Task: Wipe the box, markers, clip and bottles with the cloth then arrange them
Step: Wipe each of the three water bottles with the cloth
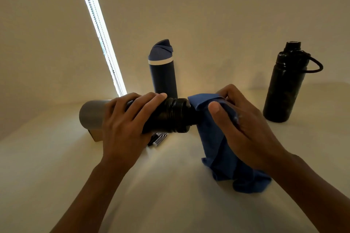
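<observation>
My left hand (125, 121) grips a grey bottle (91, 115) held sideways above the table, its black screw cap (174, 115) pointing right. My right hand (240, 125) holds the blue cloth (217, 147) wrapped over the cap's end, thumb on top; the cloth's tail hangs down to the table. A navy bottle (163, 75) with a blue lid stands upright behind. A black bottle (286, 85) with a loop strap stands at the right. Markers (158, 139) lie under the held bottle, next to a brown box (96, 135) that is mostly hidden.
A pale table surface (170, 185) runs to a plain wall. A bright strip of light with bead chains (98, 30) slants down the wall at the back left. The clip is not visible.
</observation>
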The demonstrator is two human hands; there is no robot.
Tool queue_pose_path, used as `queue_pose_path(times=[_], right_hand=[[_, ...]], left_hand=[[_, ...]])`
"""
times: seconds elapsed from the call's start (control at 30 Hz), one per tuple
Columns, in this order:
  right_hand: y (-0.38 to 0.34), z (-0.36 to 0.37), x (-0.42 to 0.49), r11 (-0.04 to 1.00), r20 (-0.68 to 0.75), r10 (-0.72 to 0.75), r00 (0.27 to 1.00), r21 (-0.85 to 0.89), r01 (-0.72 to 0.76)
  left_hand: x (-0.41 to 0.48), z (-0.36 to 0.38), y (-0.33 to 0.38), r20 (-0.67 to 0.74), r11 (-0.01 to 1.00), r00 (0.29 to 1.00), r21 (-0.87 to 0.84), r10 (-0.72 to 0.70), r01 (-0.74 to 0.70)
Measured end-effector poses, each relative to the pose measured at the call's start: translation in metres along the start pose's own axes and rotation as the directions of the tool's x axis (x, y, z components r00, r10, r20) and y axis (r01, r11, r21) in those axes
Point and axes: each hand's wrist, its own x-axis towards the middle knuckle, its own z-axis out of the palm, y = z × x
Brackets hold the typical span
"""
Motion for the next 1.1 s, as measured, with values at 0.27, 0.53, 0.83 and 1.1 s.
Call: queue_pose_path(times=[0.27,0.53,0.83,1.1], right_hand=[[0.012,0.004,0.002,0.955,0.0,-0.123,0.992,-0.273,0.118],[0.004,0.005,0.002,0.976,-0.315,-0.192,0.93,-0.16,0.147],[0.02,0.017,0.001,0.946,-0.408,-0.319,0.855,-0.192,0.262],[0.006,0.004,-0.003,0.944,-0.265,-0.293,0.919,-0.233,0.234]], left_hand=[[0.002,-0.001,0.013,0.04,0.999,0.999,0.046,-0.002,0.0],[0.006,-0.008,0.038,0.044,0.991,0.99,0.016,-0.133,0.133],[0.007,-0.014,0.043,0.009,0.976,0.976,0.027,-0.217,0.217],[0.007,-0.012,0.04,0.043,0.969,0.968,-0.001,-0.248,0.248]])
